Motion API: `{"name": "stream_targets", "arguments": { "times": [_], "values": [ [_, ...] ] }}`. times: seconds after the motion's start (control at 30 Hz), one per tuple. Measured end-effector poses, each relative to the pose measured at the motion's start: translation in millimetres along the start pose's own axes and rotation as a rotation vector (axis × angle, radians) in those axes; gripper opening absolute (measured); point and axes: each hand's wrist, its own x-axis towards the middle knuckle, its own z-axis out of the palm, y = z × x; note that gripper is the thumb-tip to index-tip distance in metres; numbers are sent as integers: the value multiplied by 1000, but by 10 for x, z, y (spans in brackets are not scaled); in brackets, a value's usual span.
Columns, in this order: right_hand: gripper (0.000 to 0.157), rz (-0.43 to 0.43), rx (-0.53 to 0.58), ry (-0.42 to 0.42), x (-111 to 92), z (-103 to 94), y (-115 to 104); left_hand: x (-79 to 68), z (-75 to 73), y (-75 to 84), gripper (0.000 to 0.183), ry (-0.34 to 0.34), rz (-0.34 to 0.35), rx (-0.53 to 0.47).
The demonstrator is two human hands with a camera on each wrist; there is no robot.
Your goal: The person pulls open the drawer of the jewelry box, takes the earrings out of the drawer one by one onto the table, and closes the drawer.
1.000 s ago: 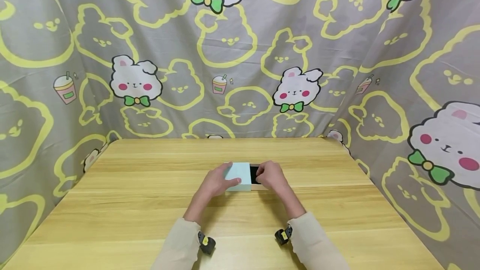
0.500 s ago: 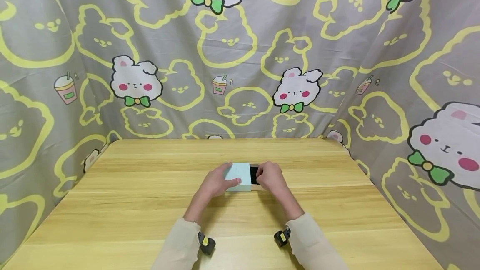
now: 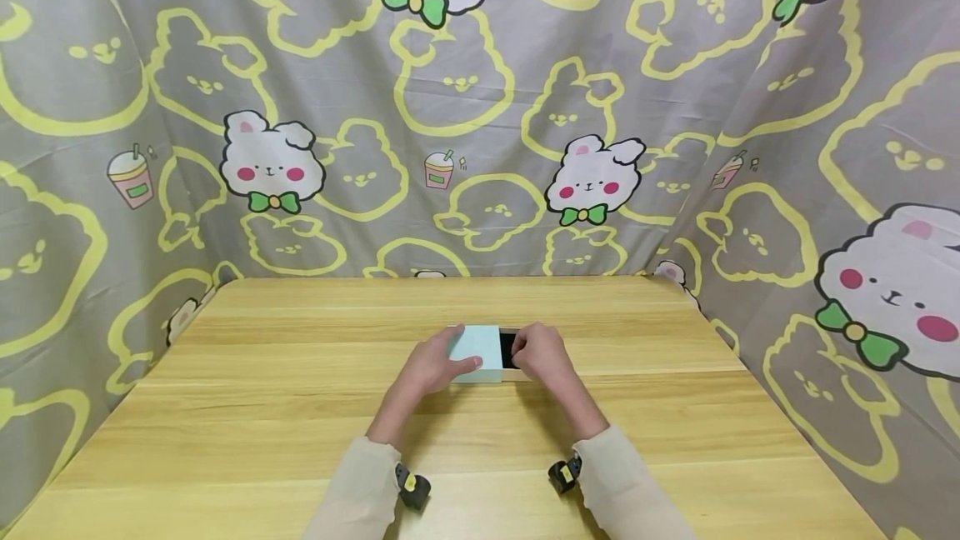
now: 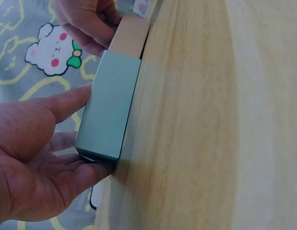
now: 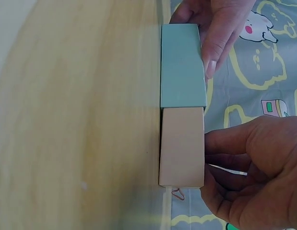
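Because the left hand [image 3: 431, 363] spanned the blue cover [image 3: 480, 344] from nine o'clock, thumb on top and fingers about its far corner, we judged that grip a brace, steadying it near the middle of the table [image 3: 262, 407]. Toward three o'clock the tan tray [image 3: 514, 375] stood partly out of the cover (a small loop [image 5: 178, 194] showed at its outer end), so its dark interior [image 3: 507, 348] lay within reach. There the right hand [image 3: 546, 352] had its fingers curled over the opening; what they pinched, if anything, we could not tell.
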Motion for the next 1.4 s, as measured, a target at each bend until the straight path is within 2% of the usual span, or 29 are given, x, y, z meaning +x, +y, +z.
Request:
{"name": "stream_targets", "arguments": {
  "times": [0.6,1.4],
  "values": [
    [20,19,39,-36,6,-11,-1,-3,-7,-13,73,-4,-9,-4],
    [16,46,29,-46,-16,-46,-31,8,5,-23,74,-4,2,-9]
  ]
}}
